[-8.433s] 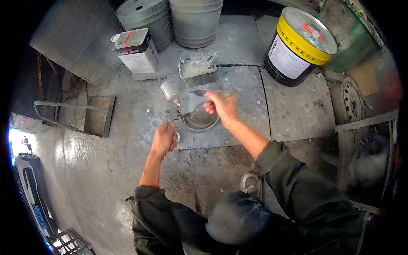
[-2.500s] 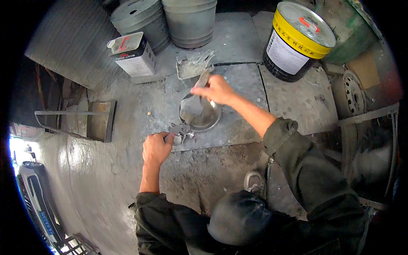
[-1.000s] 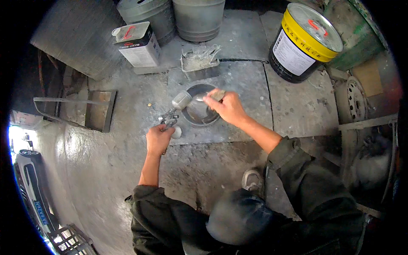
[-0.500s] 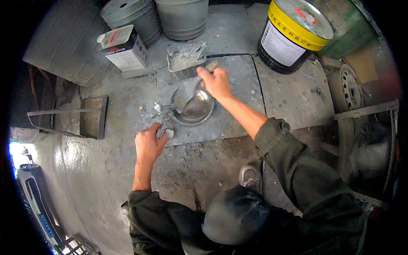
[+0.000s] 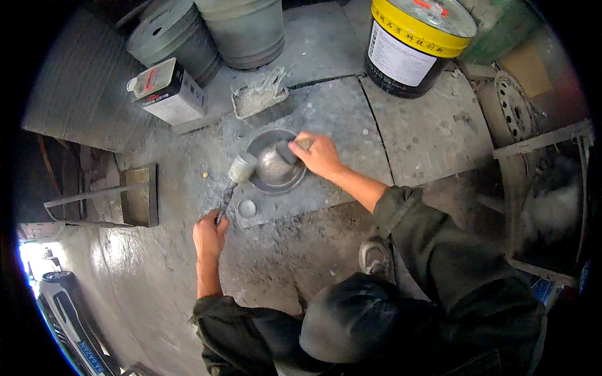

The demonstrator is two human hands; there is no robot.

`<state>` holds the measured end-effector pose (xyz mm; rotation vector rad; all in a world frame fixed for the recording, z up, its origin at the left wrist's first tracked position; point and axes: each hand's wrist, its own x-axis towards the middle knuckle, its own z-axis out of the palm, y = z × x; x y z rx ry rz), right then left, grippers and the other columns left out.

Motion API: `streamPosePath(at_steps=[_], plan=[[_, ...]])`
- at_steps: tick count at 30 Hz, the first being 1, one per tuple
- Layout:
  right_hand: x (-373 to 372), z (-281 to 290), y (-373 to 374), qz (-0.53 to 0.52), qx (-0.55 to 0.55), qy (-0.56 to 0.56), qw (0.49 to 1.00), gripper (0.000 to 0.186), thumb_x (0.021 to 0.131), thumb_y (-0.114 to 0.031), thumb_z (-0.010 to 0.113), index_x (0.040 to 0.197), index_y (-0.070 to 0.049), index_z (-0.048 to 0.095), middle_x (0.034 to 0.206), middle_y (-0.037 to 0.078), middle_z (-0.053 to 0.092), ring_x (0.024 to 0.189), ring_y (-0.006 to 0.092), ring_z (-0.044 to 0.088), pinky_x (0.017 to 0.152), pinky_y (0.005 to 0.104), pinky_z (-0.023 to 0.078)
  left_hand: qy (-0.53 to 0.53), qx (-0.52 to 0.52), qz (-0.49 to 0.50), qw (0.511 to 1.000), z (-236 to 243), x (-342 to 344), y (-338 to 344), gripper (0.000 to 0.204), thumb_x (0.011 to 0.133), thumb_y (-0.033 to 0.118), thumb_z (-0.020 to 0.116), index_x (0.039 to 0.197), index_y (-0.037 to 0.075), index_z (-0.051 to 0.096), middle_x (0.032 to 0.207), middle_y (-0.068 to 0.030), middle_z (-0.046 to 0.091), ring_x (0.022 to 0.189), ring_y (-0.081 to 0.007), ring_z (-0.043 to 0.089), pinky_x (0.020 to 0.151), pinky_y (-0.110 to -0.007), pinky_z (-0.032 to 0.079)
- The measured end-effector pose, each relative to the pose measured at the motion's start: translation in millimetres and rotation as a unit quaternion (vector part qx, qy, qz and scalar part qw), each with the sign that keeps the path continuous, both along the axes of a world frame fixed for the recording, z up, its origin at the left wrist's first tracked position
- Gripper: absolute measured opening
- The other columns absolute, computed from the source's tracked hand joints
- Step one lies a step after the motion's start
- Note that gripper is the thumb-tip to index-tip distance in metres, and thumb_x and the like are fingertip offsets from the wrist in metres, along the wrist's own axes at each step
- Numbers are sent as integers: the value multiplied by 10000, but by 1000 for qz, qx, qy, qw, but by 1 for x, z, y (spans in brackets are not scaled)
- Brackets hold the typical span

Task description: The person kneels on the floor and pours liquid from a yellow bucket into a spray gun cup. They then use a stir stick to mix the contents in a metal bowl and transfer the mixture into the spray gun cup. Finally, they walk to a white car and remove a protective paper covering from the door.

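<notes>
My left hand (image 5: pixel 210 235) is closed round the dark body of what looks like a spray gun (image 5: pixel 226 203). Its pale cylindrical cup (image 5: pixel 242 167) tilts against or just over the left rim of a round metal bowl (image 5: pixel 276 185). In my right hand (image 5: pixel 318 154) is a brush (image 5: pixel 286 152) with a light handle, its dark head down inside the bowl. The bowl's bottom looks shiny and wet. A small round pale lid (image 5: pixel 246 208) lies on the ground slab between my left hand and the bowl.
Beyond the bowl sits a rectangular tub (image 5: pixel 263 116) of tangled, coated pieces. A rectangular can (image 5: pixel 169 94) and grey drums (image 5: pixel 241 31) stand at the back left, a yellow-and-black pail (image 5: pixel 414 47) at the back right. A wheel rim (image 5: pixel 514 106) and metal frames line the sides.
The spray gun's pale cup now shows up by the bowl's rim, and the lid beside my left hand now lies apart on the slab. My right hand has lowered the brush into the bowl.
</notes>
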<state>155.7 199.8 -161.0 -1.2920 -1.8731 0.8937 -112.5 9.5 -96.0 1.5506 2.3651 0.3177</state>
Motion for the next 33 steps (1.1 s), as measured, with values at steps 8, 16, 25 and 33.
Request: streamPosePath(at_steps=[8,16,25,33], plan=[[-6,42,0,-149,-349,403,833,286,827,-226,676,701,20,603,589,125,627,442,143,556,390,267,392,10,19,-32,999,6,7,4,289,808,273,692,976,38,679,779,-202,654,741,-388,634,662,-432,495],[-5,29,-4,-55,-396,434,807,249,841,-247,670,901,-8,639,685,101,654,518,141,604,448,239,445,40,-77,-95,992,13,16,11,311,803,308,713,974,50,684,790,-192,657,737,-389,628,639,-430,490],[19,68,32,365,-354,68,859,116,704,-108,641,794,-65,700,792,38,654,654,137,597,589,272,474,75,-7,-71,995,16,2,-5,315,775,352,721,1006,139,708,872,-116,684,791,-354,637,672,-417,499],[17,94,23,515,110,-45,849,138,652,-64,664,782,-111,674,875,25,587,834,229,613,696,352,477,93,-25,-142,985,17,5,4,302,814,350,683,998,111,686,892,-127,673,818,-355,632,660,-440,488]])
